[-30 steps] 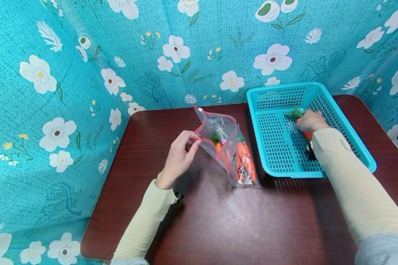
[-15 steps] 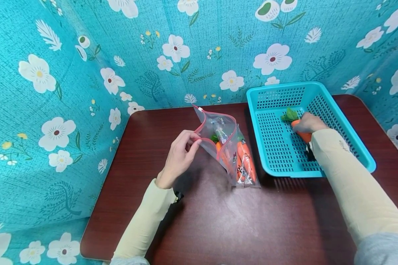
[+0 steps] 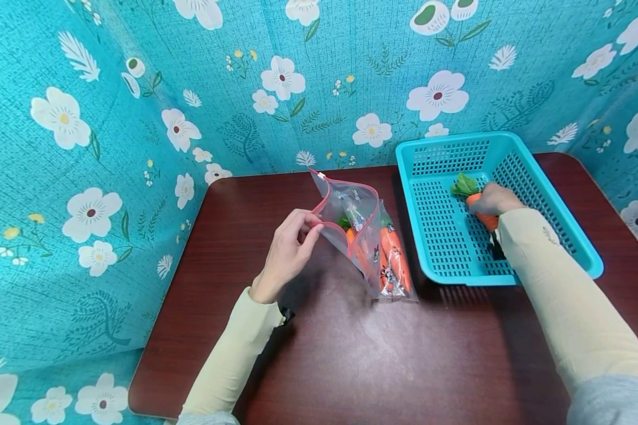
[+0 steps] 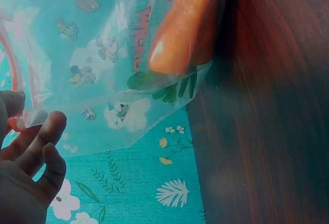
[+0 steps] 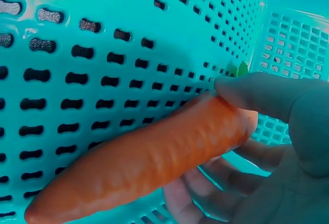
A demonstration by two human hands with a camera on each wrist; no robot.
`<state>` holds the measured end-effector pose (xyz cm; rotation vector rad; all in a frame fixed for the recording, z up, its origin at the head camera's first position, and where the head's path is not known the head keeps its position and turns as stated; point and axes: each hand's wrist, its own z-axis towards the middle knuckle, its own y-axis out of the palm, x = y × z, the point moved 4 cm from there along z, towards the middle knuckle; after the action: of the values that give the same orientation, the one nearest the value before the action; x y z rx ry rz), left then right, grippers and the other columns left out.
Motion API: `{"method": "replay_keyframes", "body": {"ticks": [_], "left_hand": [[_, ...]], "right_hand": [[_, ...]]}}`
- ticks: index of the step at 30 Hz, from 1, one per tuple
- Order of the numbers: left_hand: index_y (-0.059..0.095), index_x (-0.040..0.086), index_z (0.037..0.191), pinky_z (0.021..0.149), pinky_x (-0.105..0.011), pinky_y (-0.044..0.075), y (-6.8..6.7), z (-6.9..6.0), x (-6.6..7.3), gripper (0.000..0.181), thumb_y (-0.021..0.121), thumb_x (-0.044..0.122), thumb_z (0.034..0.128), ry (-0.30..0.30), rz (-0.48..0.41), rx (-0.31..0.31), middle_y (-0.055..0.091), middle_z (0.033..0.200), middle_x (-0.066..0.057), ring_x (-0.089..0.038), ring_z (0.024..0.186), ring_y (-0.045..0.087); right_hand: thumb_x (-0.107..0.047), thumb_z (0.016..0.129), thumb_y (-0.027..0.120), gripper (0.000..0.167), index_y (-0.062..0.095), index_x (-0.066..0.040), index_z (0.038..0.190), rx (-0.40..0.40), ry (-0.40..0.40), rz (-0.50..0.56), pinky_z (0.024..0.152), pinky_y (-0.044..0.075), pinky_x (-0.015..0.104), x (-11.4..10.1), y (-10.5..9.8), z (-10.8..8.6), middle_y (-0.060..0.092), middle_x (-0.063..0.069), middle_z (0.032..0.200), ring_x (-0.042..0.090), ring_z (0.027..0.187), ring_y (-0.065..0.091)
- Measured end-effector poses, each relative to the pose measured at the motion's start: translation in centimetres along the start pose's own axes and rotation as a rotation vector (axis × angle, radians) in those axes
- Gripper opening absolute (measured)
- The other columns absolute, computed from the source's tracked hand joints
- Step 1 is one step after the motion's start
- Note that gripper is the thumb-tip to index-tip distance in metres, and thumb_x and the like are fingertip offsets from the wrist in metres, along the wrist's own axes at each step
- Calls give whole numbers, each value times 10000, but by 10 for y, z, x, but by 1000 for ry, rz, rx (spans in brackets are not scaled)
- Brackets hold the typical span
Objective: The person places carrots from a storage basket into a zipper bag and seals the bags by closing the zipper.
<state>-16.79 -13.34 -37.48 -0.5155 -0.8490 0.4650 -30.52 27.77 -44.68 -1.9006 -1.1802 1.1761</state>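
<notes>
My left hand (image 3: 287,251) pinches the red-edged rim of a clear zip bag (image 3: 345,198), whose mouth gapes toward me. Orange carrots (image 3: 396,260) with green tops lie inside the bag on the table; in the left wrist view a carrot (image 4: 187,29) shows through the printed plastic. Over in the turquoise basket (image 3: 441,274), my right hand (image 3: 497,199) grips another carrot (image 3: 475,203) near its leafy end. In the right wrist view that carrot (image 5: 139,157) lies between thumb and fingers, its tip pointing away from the palm.
The basket stands on the dark wooden table (image 3: 351,366) at the back right, right beside the bag. A turquoise flowered curtain (image 3: 319,88) hangs behind the table and down its left side.
My right hand has shifted the carrot slightly in the basket, so its leafy top now shows more fully to the left. The left hand and the bag have stayed put.
</notes>
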Motion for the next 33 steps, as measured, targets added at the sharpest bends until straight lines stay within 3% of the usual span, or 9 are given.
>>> {"method": "replay_keyframes", "body": {"ticks": [6,14,33], "left_hand": [[622,80,1041,598,-265,485,-1,0,1,172,687,110,884,2,11,1,612,979,-47,-110,732,512],[620,72,1038,593,-364,504,-1,0,2,164,679,110,890,1,0,-4,615,984,-56,-118,729,513],[617,80,1041,606,-290,507,0,1,2,172,683,116,886,-5,-25,-18,629,1051,-54,-106,738,544]], "right_hand": [[-222,898,592,481,428,153,1152,1,9,-1,617,461,393,0,1,-1,501,308,991,351,807,523],[-219,898,591,437,445,130,1118,8,23,19,583,459,374,0,2,-1,503,275,957,322,769,519],[-214,900,576,476,402,147,1156,34,14,-3,653,463,413,-2,2,-3,479,324,1026,368,838,513]]}}
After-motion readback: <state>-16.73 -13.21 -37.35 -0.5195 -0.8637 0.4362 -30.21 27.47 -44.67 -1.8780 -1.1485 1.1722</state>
